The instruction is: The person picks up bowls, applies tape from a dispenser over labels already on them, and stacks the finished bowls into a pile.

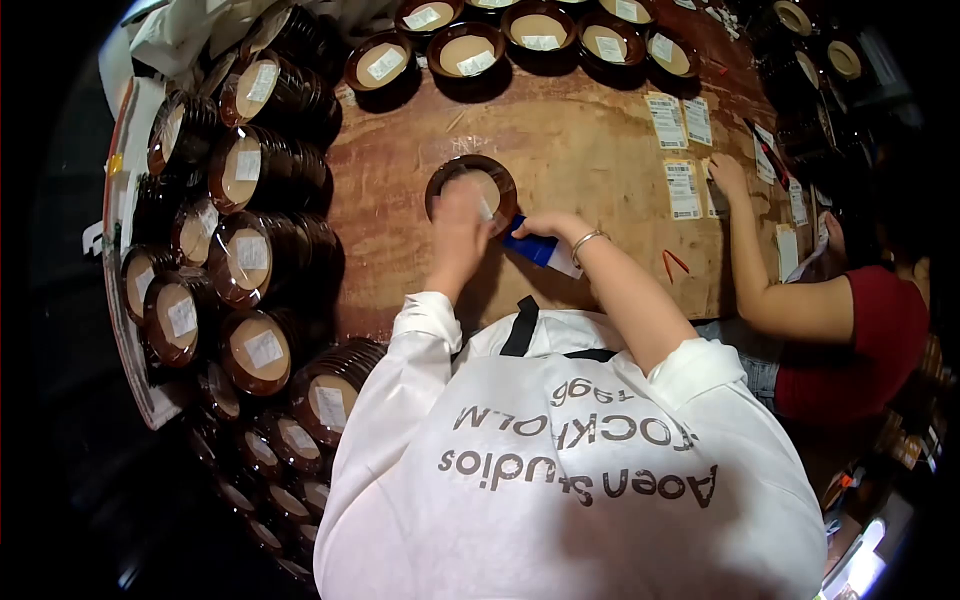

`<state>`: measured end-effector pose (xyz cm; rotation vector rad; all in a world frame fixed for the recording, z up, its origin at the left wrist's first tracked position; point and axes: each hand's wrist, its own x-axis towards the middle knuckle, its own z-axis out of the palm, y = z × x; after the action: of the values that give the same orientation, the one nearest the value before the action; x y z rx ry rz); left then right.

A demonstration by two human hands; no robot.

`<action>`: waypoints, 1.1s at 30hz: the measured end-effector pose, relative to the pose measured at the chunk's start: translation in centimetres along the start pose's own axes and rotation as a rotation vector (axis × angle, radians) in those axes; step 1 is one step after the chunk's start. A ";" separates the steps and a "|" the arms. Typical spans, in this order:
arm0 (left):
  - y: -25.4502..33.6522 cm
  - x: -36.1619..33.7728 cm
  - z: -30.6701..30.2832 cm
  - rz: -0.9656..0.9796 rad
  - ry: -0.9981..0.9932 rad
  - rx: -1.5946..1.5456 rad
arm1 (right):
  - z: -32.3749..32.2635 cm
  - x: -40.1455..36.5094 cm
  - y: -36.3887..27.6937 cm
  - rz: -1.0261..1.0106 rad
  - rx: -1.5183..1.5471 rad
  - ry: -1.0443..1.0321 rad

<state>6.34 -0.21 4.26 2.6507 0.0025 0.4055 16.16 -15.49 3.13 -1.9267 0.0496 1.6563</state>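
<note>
A brown glazed bowl (508,190) with a tan center sits on the wooden table in front of me, clear film catching the light across it. My left hand (462,222) is over its left part, its fingers blurred against the tan center. A small white label (486,208) shows beside those fingers. Just right of the bowl's near rim, my right hand (552,230) grips a flat blue object (532,246) with a pale end; its kind is unclear.
Wrapped bowls with labels stand in stacks (250,255) along the left, and several more bowls (467,52) line the far edge. Label sheets (682,190) lie at right, near a co-worker's hand (728,174). Red-handled tweezers (674,263) rest on the wooden table (590,130).
</note>
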 end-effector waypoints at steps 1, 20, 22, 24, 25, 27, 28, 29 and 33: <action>0.5 -0.1 0.1 0.167 -0.189 0.012 | 0.0 -0.3 -0.4 0.041 0.057 -0.050; -1.0 1.6 3.6 0.103 -0.143 0.465 | -1.9 -6.4 3.7 -0.222 0.110 0.301; -0.2 2.0 2.2 0.121 -0.155 0.471 | -1.1 -6.0 4.7 -0.245 -0.078 0.604; 0.6 1.9 -0.1 0.090 -0.217 0.166 | -0.4 -3.6 5.9 -0.207 -0.231 0.870; 0.4 1.8 -0.6 0.073 -0.189 0.144 | -0.4 -1.5 6.9 -0.239 -0.255 0.944; -0.3 1.9 -1.4 -0.134 0.071 0.013 | -0.1 -0.6 7.0 -0.242 -0.148 0.919; -1.3 1.7 -0.8 -0.305 0.149 -0.013 | 0.4 -0.9 6.5 -0.164 -0.216 0.915; -2.6 1.5 0.0 -0.478 0.225 -0.042 | 0.7 -1.2 6.0 -0.086 -0.285 0.909; -7.0 1.7 2.5 -0.708 0.223 -0.392 | 0.9 -2.6 6.0 -0.112 -0.384 0.934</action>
<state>9.16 5.06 -0.42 2.0331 0.8146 0.3976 12.44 -20.91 3.08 -2.7762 -0.0143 0.5968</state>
